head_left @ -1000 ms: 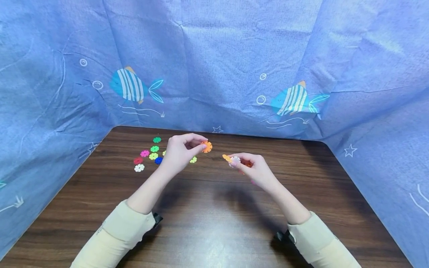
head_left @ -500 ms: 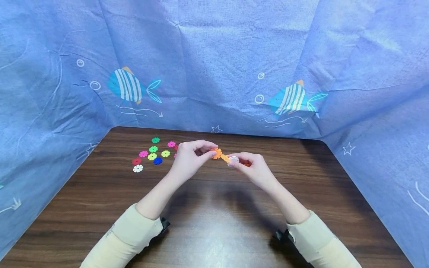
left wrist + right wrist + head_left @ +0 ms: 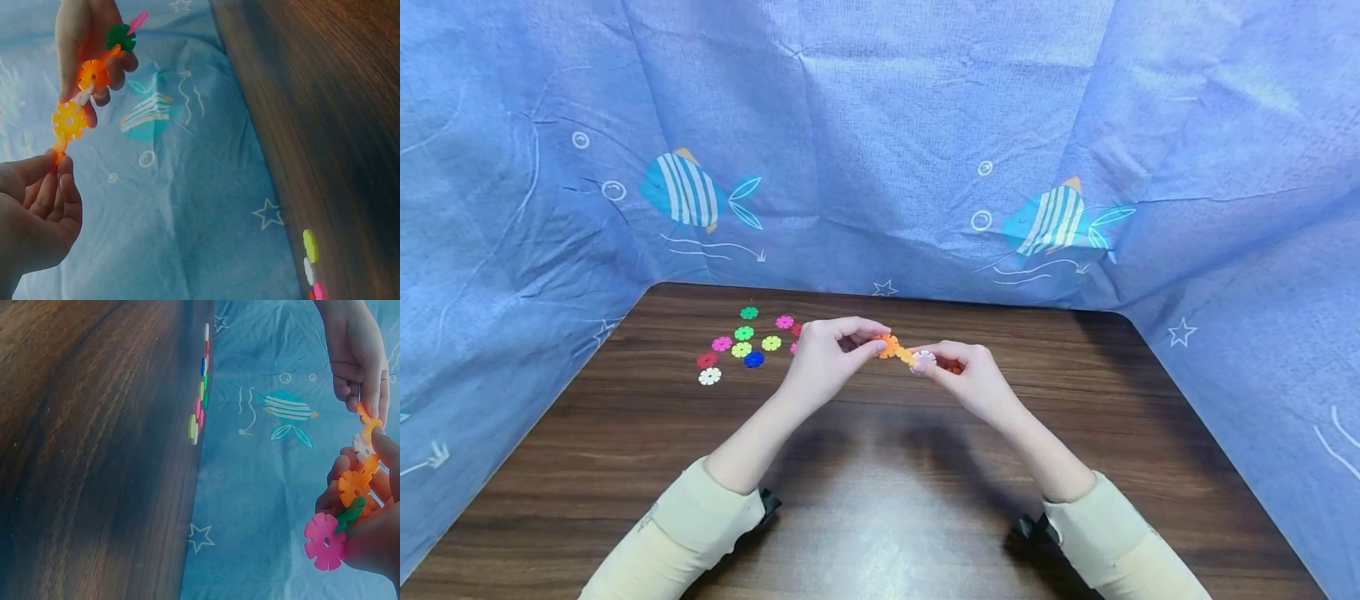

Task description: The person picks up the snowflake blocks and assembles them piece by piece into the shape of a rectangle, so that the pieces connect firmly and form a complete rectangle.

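Observation:
Between the thumb and fingers of my left hand (image 3: 820, 362) is an orange notched plastic disc (image 3: 889, 345). My right hand (image 3: 977, 383) grips a chain of such discs slotted into one another. From the free end inward it runs yellow-orange (image 3: 69, 120), white (image 3: 925, 357), orange (image 3: 354, 489), green (image 3: 351, 514) and pink (image 3: 325, 542). The left hand's disc meets the yellow-orange end in the head view; whether the slots are fully engaged cannot be told. Both hands are raised above the table, close together.
Loose notched discs lie at the back left of the dark wooden table (image 3: 880, 500), among them green (image 3: 749, 313), blue (image 3: 754, 359), white (image 3: 710, 377) and red (image 3: 706, 360). A blue fish-patterned cloth (image 3: 880, 150) rises behind the table and along its sides.
The left hand has come right with its orange disc, from a gap to contact with the chain's yellow-orange end. The right hand has stayed nearly still. Little differs over the last half second.

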Tool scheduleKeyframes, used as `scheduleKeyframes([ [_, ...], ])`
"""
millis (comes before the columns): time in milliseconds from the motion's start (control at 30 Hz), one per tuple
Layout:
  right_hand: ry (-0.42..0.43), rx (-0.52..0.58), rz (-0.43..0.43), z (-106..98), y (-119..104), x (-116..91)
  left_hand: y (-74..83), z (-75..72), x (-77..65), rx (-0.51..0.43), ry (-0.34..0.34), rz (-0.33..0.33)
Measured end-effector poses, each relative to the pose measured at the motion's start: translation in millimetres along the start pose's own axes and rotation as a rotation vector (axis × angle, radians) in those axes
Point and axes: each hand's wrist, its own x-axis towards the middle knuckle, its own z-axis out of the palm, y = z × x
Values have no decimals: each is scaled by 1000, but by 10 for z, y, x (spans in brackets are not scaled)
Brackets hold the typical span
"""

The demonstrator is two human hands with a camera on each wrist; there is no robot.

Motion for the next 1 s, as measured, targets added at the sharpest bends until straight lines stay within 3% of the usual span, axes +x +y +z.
scheduleKeyframes([
  [300,17,-25,-69,21,-17,-14,-14,46,-35,-7,24,7],
  [567,4,-13,-58,74,27,-44,-31,136,-95,26,55,79],
  [733,-72,23,34,80,66,-65,-73,134,-100,35,26,56],
  [1000,-171,61,29,35,102,-72,-75,119,-50,79,-30,76],
])
